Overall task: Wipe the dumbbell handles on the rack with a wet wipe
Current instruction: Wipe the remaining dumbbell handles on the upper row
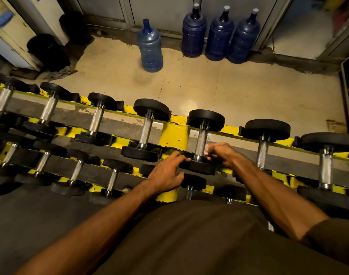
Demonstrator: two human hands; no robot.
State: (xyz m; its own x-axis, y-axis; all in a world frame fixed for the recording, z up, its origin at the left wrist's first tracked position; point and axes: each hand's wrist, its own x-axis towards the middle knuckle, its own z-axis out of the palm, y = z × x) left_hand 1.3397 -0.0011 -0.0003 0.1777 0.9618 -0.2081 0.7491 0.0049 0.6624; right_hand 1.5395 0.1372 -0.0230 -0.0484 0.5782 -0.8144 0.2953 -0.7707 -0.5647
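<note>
Right grip (221, 153): clenched on the wet wipe (207, 149), pressed to the dumbbell handle (201, 140).
Left grip (166, 173): released, fingers (180, 158) flat on that dumbbell's near plate (199, 167).
Rack (173, 135): yellow (paint chipped), dumbbell on its upper row.

Yellow rack (173, 135), two tiers of dumbbells (96, 118). Right grip (219, 153) pinches white wet wipe (207, 148) against knurled handle (201, 141) of upper-tier dumbbell, near its lower end. Left grip (167, 172) rests, fingers spread, on that dumbbell's near black head (199, 166). Blue water jugs (219, 34) on floor (249, 92) beyond.
</note>
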